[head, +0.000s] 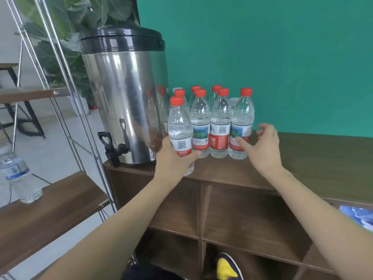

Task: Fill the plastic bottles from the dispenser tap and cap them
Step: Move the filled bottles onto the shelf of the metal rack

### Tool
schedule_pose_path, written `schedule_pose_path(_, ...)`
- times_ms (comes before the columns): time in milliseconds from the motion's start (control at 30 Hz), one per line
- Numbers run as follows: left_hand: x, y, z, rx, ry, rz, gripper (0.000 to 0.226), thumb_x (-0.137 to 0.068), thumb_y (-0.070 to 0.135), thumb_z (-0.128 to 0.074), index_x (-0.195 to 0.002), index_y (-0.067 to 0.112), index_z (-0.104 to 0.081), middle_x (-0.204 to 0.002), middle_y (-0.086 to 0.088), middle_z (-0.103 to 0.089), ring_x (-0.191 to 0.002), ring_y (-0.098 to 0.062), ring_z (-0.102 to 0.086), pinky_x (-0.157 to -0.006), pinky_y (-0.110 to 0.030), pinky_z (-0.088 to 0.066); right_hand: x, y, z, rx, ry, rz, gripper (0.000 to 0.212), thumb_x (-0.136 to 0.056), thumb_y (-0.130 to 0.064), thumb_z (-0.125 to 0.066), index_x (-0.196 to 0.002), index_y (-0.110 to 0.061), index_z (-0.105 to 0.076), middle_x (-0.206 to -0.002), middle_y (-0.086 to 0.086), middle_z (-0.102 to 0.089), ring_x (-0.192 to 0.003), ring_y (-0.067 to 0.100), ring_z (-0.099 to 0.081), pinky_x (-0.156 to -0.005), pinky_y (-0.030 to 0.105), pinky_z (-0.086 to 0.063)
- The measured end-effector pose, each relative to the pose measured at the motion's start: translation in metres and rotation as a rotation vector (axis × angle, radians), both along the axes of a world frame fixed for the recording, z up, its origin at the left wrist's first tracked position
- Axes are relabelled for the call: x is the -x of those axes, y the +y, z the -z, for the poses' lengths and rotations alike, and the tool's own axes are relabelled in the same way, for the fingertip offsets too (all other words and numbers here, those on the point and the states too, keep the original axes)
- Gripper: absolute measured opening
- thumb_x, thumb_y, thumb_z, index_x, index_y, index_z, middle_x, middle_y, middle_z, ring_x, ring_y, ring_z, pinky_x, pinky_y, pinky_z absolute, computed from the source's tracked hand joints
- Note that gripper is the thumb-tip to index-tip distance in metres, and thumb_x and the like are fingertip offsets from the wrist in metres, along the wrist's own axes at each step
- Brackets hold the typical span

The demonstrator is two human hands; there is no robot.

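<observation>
On the table (314, 156) beside the steel dispenser (125, 110), left hand (173, 158) gripping a red-capped bottle (179, 128), right hand (262, 146) hovering spread-fingered, holding nothing, near the bottle cluster (221, 122).

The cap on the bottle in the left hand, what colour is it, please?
Red; the cap shows clearly in the head view.

Left of bottles (210, 122): blocked by dispenser (123, 98).
Behind: wall (262, 47).
Right: bare cabinet top (323, 154), open.
Front edge: open approach.
</observation>
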State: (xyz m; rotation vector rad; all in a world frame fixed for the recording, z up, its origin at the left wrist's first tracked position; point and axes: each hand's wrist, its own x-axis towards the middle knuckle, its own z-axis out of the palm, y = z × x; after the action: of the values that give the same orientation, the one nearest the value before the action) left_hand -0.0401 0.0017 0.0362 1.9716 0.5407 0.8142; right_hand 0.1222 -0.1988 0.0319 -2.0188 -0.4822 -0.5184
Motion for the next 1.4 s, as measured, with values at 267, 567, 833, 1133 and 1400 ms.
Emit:
schedule_pose_path(267,-0.03,0.0,0.011,0.1,-0.177,-0.119,0.067,-0.07,0.036,-0.092,-0.122,0.023,-0.052,-0.101,0.019,-0.066,-0.094,0.002,-0.064,-0.082,-0.023,-0.051,-0.026,0.005,-0.002,-0.045,0.21,-0.263,0.075,-0.078,-0.036,-0.087,-0.139,-0.016,-0.048,-0.115,-0.011,-0.058,-0.1,0.008,-0.06,-0.076,0.014,-0.043)
schedule_pose_path(567,0.012,0.009,0.01,0.157,-0.179,-0.068,0.063,-0.065,0.031,-0.092,-0.119,0.035,-0.059,-0.103,0.019,-0.072,-0.094,0.003,-0.068,-0.085,-0.026,-0.056,0.02,0.023,0.008,-0.183,0.296,-0.521,0.063,-0.073,-0.019,-0.091,-0.125,-0.032,-0.059,-0.113,-0.018,-0.073,-0.106,0.002,-0.069,-0.09,0.024,-0.055)
schedule_pose_path(833,0.132,0.061,0.042,0.133,-0.157,-0.236,0.054,-0.072,0.026,-0.088,-0.116,0.03,-0.059,-0.101,0.015,-0.071,-0.091,-0.002,-0.069,-0.08,-0.022,-0.054,0.137,0.121,0.024,-0.219,0.344,-0.735,0.054,-0.074,-0.013,-0.089,-0.121,-0.024,-0.064,-0.105,-0.021,-0.073,-0.098,-0.002,-0.069,-0.078,0.012,-0.053)
schedule_pose_path(1133,0.272,0.174,0.082,0.167,-0.087,-0.571,0.062,-0.071,0.023,-0.09,-0.122,0.027,-0.055,-0.105,0.013,-0.068,-0.095,-0.005,-0.067,-0.087,-0.03,-0.054,0.244,0.275,0.077,-0.058,0.503,-1.024,0.051,-0.076,-0.012,-0.087,-0.112,-0.033,-0.057,-0.103,-0.023,-0.066,-0.093,-0.011,-0.065,-0.069,0.006,-0.05)
schedule_pose_path(1400,0.306,0.258,0.103,0.229,-0.106,-0.749,0.057,-0.07,0.014,-0.088,-0.114,0.033,-0.058,-0.105,0.011,-0.071,-0.095,-0.006,-0.068,-0.087,-0.031,-0.053,0.273,0.41,0.109,0.017,0.533,-1.071,0.048,-0.071,-0.019,-0.091,-0.106,-0.034,-0.062,-0.102,-0.013,-0.072,-0.095,0.006,-0.069,-0.092,0.036,-0.057)
